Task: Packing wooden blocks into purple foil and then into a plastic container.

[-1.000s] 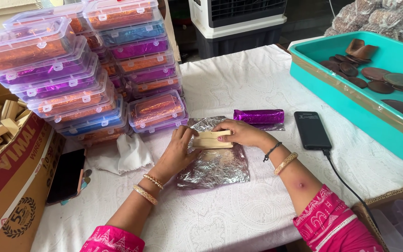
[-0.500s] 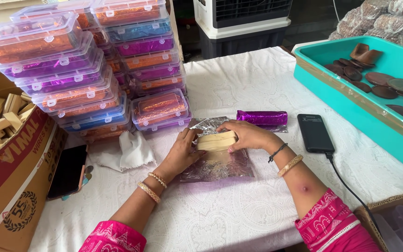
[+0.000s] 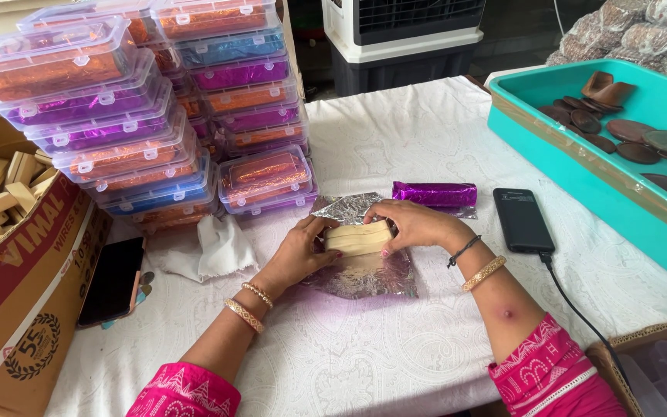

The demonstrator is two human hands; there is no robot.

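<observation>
White tablecloth (image 3: pixel 395 139), left hand (image 3: pixel 299 251), right hand (image 3: pixel 414 224) cupping pale block (image 3: pixel 358 238)

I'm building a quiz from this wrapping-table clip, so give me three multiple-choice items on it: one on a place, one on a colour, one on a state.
1. Where does the sheet of foil lie?
A. in the teal tray
B. on the white tablecloth, under the pale block
C. in the cardboard box

2. What colour is the wrapped bar beside the foil?
A. purple
B. green
C. white

3. How is the pale block held?
A. left hand only
B. between both hands
C. untouched

Answers:
1 B, the block rests on it.
2 A, its wrapper shines purple.
3 B, the left hand and right hand grip its ends.
</observation>
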